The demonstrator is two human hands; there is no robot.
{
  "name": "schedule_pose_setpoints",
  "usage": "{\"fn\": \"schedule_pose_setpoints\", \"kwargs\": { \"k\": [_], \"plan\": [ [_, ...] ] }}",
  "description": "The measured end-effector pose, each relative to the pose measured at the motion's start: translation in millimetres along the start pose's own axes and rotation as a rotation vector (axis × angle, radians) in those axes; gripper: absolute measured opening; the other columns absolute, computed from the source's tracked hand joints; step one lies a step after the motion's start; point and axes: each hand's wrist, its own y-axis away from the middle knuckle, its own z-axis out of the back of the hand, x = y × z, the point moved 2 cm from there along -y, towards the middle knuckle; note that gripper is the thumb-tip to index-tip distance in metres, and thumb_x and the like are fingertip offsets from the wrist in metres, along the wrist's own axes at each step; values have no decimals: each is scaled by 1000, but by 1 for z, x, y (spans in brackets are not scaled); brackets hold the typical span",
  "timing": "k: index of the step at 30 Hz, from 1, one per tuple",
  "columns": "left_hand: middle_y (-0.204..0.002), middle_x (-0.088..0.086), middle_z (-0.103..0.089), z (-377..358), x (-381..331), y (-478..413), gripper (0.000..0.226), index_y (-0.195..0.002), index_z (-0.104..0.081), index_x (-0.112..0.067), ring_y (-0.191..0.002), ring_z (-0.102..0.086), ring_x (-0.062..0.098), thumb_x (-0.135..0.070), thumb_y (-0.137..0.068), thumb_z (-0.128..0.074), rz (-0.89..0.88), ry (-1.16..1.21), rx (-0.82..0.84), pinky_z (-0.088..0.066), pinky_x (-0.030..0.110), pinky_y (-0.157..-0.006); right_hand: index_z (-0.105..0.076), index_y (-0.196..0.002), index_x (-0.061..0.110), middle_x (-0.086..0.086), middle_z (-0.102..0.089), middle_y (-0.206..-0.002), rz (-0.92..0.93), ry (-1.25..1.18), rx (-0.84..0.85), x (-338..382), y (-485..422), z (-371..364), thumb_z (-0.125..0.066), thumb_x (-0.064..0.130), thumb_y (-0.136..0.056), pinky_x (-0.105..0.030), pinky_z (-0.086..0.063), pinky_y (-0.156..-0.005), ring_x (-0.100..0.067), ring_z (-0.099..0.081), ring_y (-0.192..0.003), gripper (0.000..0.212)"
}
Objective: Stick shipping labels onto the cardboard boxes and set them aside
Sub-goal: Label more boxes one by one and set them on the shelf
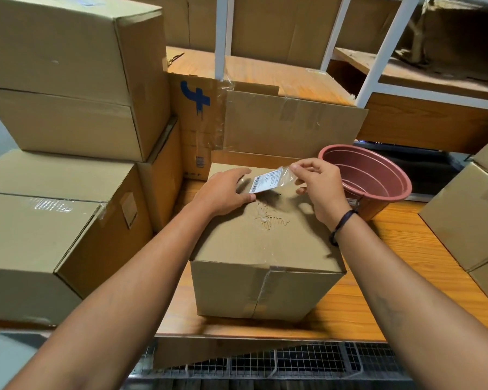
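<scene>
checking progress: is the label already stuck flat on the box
No, the right hand pinches one end of the label, lifted above the box.

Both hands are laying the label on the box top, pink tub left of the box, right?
No: the head view shows the pink tub right of the box. The left hand and right hand are laying the label on its top.

Brown box [265, 249], white label [266, 180]
</scene>
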Motion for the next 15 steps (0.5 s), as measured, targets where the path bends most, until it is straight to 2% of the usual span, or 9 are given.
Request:
{"fn": "schedule_pose_setpoints", "kwargs": {
  "k": [3,5,6,9,12,15],
  "plan": [
    [-151,-1,-45,8,2,-1,66,-147,-42,-22,-138,-42,19,-21,-87,-70,27,199,33,-36,38,-113,-69,-86,9,-22,-71,-99,-108,-65,98,7,-9,3,-66,11,-92,-30,-53,-55,-26,-64,-83,7],
    [-148,1,-48,14,3,-4,61,-146,-43,-20,-138,-42,18,-4,-90,-61,46,368,77,-34,41,-115,-67,-85,9,-21,-70,-98,-91,-43,158,12,-14,7,-64,9,-93,-34,-57,-61,-28,-65,-87,9],
    [-146,1,-51,17,3,-6,59,-146,-44,-19,-136,-43,18,-1,-91,-57,54,380,80,-35,40,-114,-67,-85,8,-18,-70,-95,-74,-40,186,13,-16,8,-64,8,-93,-36,-57,-63,-28,-65,-87,9],
    [-133,-2,-62,19,0,-11,48,-139,-54,-19,-125,-53,15,-7,-93,-61,60,267,32,-39,30,-105,-67,-86,7,-17,-71,-95,-12,-17,248,13,-22,8,-65,6,-92,-33,-56,-62,-27,-66,-85,7],
    [-116,-3,-70,18,-4,-17,38,-126,-66,-20,-107,-61,14,-17,-88,-72,86,245,-36,-49,32,-96,-67,-87,6,-18,-71,-94,34,-19,269,10,-24,7,-66,7,-91,-29,-53,-61,-26,-65,-82,4],
    [-103,-3,-71,17,-4,-19,19,-107,-73,-20,-91,-61,11,-22,-88,-73,118,286,-97,-54,27,-77,-67,-87,5,-11,-70,-87,47,-26,233,6,-22,9,-64,5,-92,-28,-53,-59,-21,-63,-75,5]
  ]
}}
